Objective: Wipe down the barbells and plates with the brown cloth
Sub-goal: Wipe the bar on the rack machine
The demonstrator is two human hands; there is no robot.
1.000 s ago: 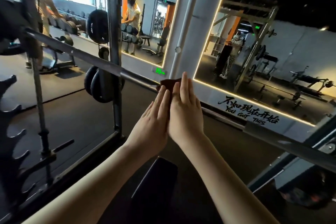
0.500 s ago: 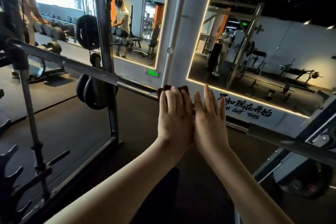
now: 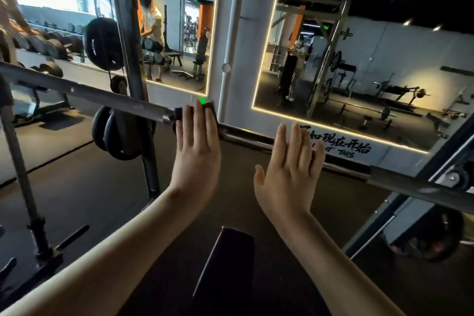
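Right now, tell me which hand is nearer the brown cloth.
Left. The left hand presses flat on the brown cloth draped over the barbell. The right hand is open, further right along the bar and apart from the cloth.

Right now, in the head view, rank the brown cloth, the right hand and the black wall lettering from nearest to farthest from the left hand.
1. brown cloth, under the fingers of the left hand.
2. right hand, beside it, to the right.
3. wall lettering, beyond the right hand, farther right.
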